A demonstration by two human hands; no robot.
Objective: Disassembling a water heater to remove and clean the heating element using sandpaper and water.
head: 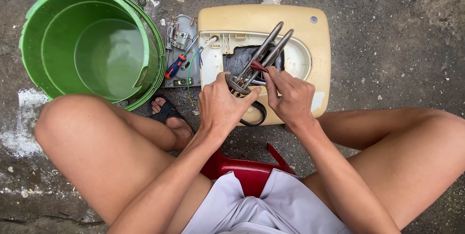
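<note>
Left hand [220, 105] wrapped around the round base of the heating element [264, 54], gripping it. Element's metal rods slant up and right from that hand, over the open cream heater casing [310, 45]. Right hand [290, 96] just beside, fingers pinched on a small red connector [257, 66] at the rods' lower end. Green bucket [92, 45] well left; screwdriver [177, 64] between bucket and casing.
</note>
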